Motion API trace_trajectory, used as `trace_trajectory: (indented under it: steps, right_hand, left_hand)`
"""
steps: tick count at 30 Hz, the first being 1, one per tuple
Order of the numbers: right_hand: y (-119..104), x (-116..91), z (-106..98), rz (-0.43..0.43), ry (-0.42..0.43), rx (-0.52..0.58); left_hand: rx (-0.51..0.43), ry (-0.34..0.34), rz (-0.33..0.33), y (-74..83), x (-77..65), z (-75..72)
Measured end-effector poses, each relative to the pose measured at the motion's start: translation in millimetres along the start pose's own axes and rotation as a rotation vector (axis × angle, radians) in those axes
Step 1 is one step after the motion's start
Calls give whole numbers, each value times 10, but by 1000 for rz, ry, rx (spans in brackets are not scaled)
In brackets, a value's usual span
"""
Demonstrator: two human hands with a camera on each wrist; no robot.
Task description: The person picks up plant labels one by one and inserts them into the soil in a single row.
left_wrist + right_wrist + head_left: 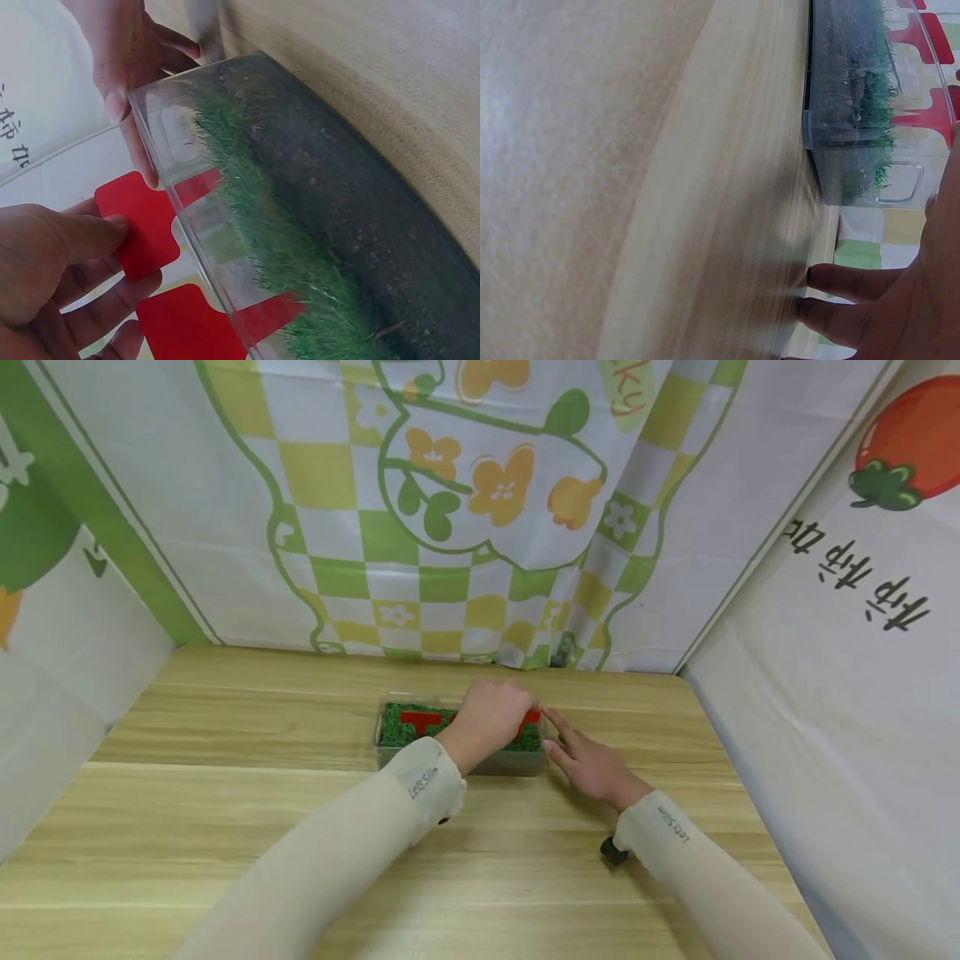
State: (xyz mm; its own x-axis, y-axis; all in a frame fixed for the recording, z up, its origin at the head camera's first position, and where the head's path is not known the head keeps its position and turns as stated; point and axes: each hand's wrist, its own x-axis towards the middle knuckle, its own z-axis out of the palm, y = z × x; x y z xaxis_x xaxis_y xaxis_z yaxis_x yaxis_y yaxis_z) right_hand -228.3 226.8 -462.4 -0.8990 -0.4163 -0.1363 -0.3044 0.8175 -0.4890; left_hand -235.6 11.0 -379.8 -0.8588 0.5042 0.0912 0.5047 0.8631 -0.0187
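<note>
A clear plastic box [502,765] stands on the table, filled with dark soil [337,202] and topped with green grass [277,232]. Several red T-shaped plant labels stick up out of the grass, one [422,719] at the left end. My left hand [491,710] reaches over the box. In the left wrist view its thumb and fingers pinch the wide head of the red label [142,225] nearest the right end; the stem runs down to the grass. My right hand [592,764] touches the right end of the box with thumb and forefinger, fingers extended.
The wooden table [480,868] runs back to a patterned curtain [450,602]. White printed cloth [825,652] hangs along the right side, and more cloth [67,693] along the left. A small black object [613,851] sits at the right wrist.
</note>
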Motion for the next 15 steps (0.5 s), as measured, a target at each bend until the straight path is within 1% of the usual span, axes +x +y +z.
trace_trajectory:
  steps: [4,9,15]
  right_hand:
    - [-4,-4,0,-4,0,9]
    - [7,0,10,-15,7,-2]
    - [2,-3,5,-9,1,2]
  left_hand:
    - [7,-16,-4,0,12,17]
    - [-9,-52,-6,8,31,33]
    - [-30,-70,-17,8,31,44]
